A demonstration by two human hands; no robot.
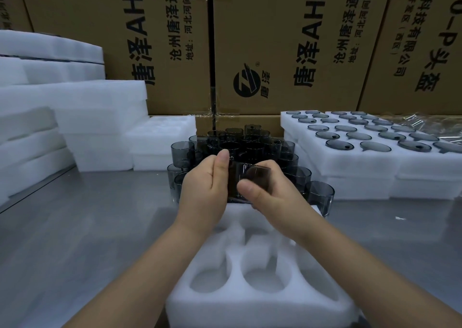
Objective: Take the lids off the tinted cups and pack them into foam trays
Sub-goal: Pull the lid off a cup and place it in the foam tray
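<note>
Two hands hold one dark cup [252,174] between them. The left hand [205,182] wraps round its left side, with the thumb pointing up. The right hand [270,194] grips the right side, and its thumb presses on the front. I see the cup up in the air, just over the far end of the tray [262,300] in front. The tray is white foam with round holes. The cup looks blurry, so I think its lid is on, but I cannot be sure.

Many more cups [235,140] stand packed close just behind the hands, on the shiny table [75,227]. To the right, a second tray [350,164] holds flat grey lids [370,146] in rows. White foam blocks [87,107] pile up on the left. Big brown boxes [275,40] stand at the back.
</note>
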